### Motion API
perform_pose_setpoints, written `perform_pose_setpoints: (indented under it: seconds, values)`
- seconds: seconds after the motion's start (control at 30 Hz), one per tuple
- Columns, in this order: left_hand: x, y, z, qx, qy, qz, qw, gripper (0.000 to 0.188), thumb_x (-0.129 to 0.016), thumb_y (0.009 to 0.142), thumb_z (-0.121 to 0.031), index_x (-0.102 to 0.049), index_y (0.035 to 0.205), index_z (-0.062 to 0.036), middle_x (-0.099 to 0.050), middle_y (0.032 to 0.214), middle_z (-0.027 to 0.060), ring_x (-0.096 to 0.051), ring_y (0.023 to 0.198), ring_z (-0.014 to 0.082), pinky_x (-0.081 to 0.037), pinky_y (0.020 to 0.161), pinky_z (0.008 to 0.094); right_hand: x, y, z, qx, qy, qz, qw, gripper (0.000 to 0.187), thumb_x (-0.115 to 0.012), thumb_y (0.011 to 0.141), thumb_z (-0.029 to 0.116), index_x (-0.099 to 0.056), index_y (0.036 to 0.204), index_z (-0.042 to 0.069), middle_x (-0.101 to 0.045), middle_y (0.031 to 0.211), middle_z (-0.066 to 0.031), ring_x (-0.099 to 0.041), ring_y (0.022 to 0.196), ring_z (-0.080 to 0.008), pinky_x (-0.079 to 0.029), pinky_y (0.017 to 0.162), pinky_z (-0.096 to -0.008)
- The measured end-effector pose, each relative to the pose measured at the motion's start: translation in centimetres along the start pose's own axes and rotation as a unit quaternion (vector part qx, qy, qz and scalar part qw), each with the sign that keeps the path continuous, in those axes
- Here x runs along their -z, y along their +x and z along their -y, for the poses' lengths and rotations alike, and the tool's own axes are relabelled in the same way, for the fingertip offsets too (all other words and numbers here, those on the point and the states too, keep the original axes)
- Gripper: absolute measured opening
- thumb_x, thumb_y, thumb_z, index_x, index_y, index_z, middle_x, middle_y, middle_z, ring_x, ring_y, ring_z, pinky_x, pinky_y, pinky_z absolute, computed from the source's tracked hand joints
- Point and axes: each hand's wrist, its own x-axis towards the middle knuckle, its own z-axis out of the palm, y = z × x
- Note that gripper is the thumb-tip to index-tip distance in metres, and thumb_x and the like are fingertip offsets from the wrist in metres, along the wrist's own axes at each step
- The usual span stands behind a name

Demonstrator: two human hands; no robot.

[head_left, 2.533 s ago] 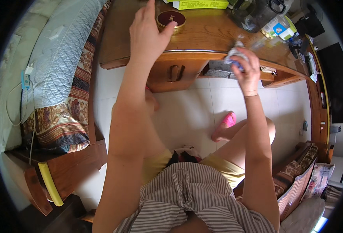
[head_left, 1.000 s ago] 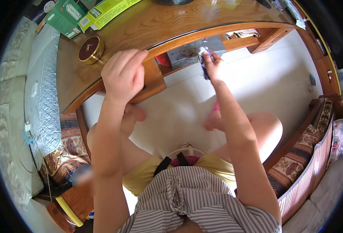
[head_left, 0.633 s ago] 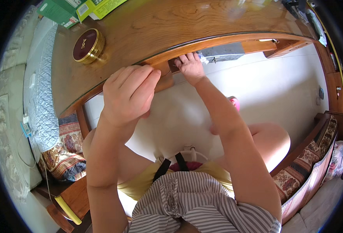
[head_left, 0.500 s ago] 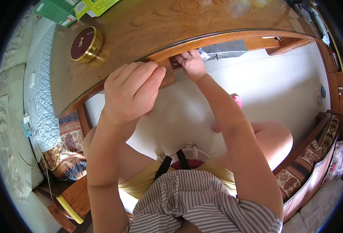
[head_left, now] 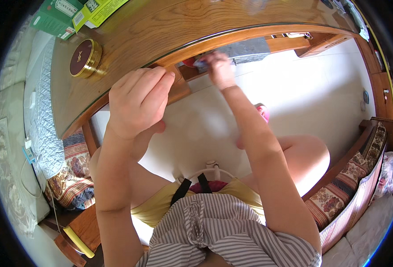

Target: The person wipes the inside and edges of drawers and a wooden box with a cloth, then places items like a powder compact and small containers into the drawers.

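Observation:
My left hand (head_left: 136,104) hovers with its fingers curled loosely together, just in front of the edge of the wooden table (head_left: 169,26), and holds nothing I can see. My right hand (head_left: 217,67) reaches under the table top into an open drawer (head_left: 245,48). It is blurred, and its fingertips touch small things at the drawer's front; whether it grips one I cannot tell. A red object (head_left: 188,62) shows inside the drawer to the left of this hand.
A round dark-red tin with a gold rim (head_left: 85,58) sits on the table at the left, with green boxes (head_left: 78,11) behind it. A patterned cushioned bench (head_left: 67,178) stands at my left, another seat (head_left: 352,187) at my right. A pink slipper (head_left: 263,112) lies on the white floor.
The view has swung down and closer to the table edge. My right hand has moved from a crumpled thing held at the drawer to reaching in at the drawer's front. My left hand has come off the table top.

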Motion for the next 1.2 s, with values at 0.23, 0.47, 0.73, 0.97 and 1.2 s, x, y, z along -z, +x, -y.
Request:
perform_pose_setpoints:
  seconds: [0.23, 0.47, 0.73, 0.97, 1.2]
  values:
    - [1.4, 0.3, 0.2, 0.018, 0.014, -0.013, 1.000, 0.027, -0.067, 0.058, 0.002, -0.064, 0.085, -0.0025, -0.061, 0.082, 0.0066, -0.060, 0.064, 0.0214, -0.048, 0.053, 0.0294, 5.4, 1.8, -0.3, -0.084, -0.004, -0.051, 0.995, 0.027, -0.060, 0.070, 0.000, -0.066, 0.093, 0.014, -0.062, 0.097, -0.0139, -0.058, 0.092, -0.0334, -0.047, 0.083, -0.0444]
    - [1.7, 0.8, 0.4, 0.024, 0.019, -0.006, 1.000, 0.027, -0.066, 0.058, 0.000, -0.063, 0.085, -0.0026, -0.060, 0.083, 0.0060, -0.060, 0.066, 0.0214, -0.048, 0.053, 0.0302, 2.7, 0.5, -5.0, -0.121, -0.242, 0.085, 0.959, 0.030, -0.066, 0.072, 0.009, -0.067, 0.101, 0.015, -0.063, 0.098, -0.0130, -0.058, 0.094, -0.0319, -0.048, 0.084, -0.0434]
    - [3.0, -0.6, 1.8, 0.094, 0.020, -0.050, 0.994, 0.031, -0.061, 0.063, 0.005, -0.065, 0.093, -0.0048, -0.064, 0.092, 0.0100, -0.063, 0.076, 0.0269, -0.051, 0.066, 0.0342, 9.1, -1.5, 13.1, -0.085, 0.104, 0.148, 0.980, 0.020, -0.068, 0.078, 0.026, -0.064, 0.091, 0.012, -0.065, 0.080, -0.0120, -0.064, 0.072, -0.0309, -0.054, 0.065, -0.0400]
    - [4.8, -2.7, 5.9, 0.289, 0.161, -0.121, 0.936, 0.039, -0.066, 0.076, -0.016, -0.061, 0.113, -0.0078, -0.058, 0.114, 0.0125, -0.056, 0.100, 0.0310, -0.046, 0.086, 0.0395, 15.5, -0.4, 12.9, -0.054, -0.054, 0.131, 0.988, 0.026, -0.066, 0.081, 0.036, -0.064, 0.076, 0.010, -0.060, 0.058, -0.0109, -0.063, 0.058, -0.0297, -0.052, 0.055, -0.0382]
    - [4.7, -3.4, 6.5, 0.459, 0.028, -0.025, 0.887, 0.078, -0.073, 0.073, -0.034, -0.039, 0.136, -0.0023, -0.050, 0.124, 0.0204, -0.053, 0.111, 0.0356, -0.044, 0.093, 0.0416, 9.8, 3.8, 3.9, -0.064, -0.117, 0.037, 0.990, 0.053, -0.063, 0.078, 0.029, -0.048, 0.122, 0.004, -0.050, 0.123, -0.0205, -0.045, 0.117, -0.0393, -0.037, 0.100, -0.0456]
